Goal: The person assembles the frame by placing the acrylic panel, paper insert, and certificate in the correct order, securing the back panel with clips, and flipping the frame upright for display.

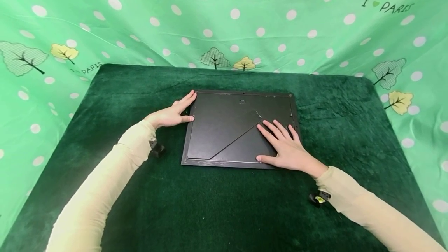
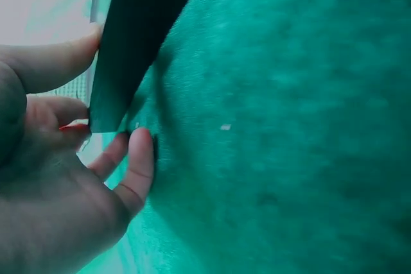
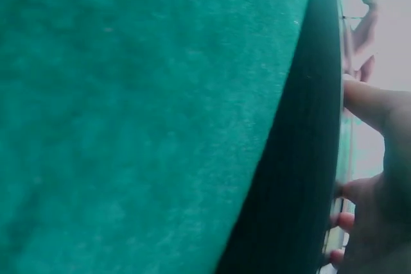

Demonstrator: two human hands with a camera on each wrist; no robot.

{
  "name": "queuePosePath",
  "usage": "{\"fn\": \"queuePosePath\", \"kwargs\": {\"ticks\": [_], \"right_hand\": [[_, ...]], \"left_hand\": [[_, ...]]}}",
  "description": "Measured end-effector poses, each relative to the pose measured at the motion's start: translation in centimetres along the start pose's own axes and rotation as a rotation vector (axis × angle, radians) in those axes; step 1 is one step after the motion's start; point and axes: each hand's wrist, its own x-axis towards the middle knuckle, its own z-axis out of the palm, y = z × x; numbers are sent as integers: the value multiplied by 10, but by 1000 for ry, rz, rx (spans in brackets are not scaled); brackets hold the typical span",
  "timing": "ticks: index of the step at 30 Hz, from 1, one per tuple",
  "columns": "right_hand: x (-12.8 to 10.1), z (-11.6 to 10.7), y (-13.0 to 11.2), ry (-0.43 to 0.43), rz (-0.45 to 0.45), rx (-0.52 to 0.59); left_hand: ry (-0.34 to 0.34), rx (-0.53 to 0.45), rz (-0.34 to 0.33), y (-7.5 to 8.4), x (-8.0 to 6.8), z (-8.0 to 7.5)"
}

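A black picture frame (image 1: 227, 127) lies flat with its back panel up, and a diagonal seam crosses the panel. My left hand (image 1: 171, 116) is at the frame's left side, thumb on the edge and fingers stretched to the far-left corner. In the left wrist view, the left hand (image 2: 64, 178) has its thumb and fingertips against the dark frame edge (image 2: 128, 56), other fingers beside the corner near the cloth. Spread across the panel's near-right part rests my right hand (image 1: 287, 149). The right wrist view shows the frame's side (image 3: 302, 139) with the right thumb (image 3: 366, 101) on its upper edge.
The frame lies on a dark green cloth (image 1: 210, 205) covering the table. Behind and at both sides hangs a light green curtain (image 1: 245, 26) with white dots and trees. A small dark device sits under each wrist.
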Motion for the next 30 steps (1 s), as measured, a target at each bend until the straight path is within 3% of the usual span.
{"fn": "queuePosePath", "kwargs": {"ticks": [3, 7, 10, 14, 17, 23, 30], "right_hand": [[2, -2, -1, -6, -2, 12], [9, -8, -4, -12, -5, 17], [15, -14, -7, 16, 14, 30], [28, -20, -12, 47, 51, 54], [39, -23, -13, 39, 43, 69], [61, -28, -10, -25, -94, 104], [81, -28, -3, -96, -259, 161]], "left_hand": [[97, 17, 42, -1, -6, 9], [256, 112, 136, -3, -19, 24], [298, 157, 173, -4, -29, 31], [254, 134, 180, -6, -38, 33], [184, 75, 175, -8, -43, 31], [67, -59, 160, -11, -43, 30], [29, -123, 180, -14, -40, 30]]}}
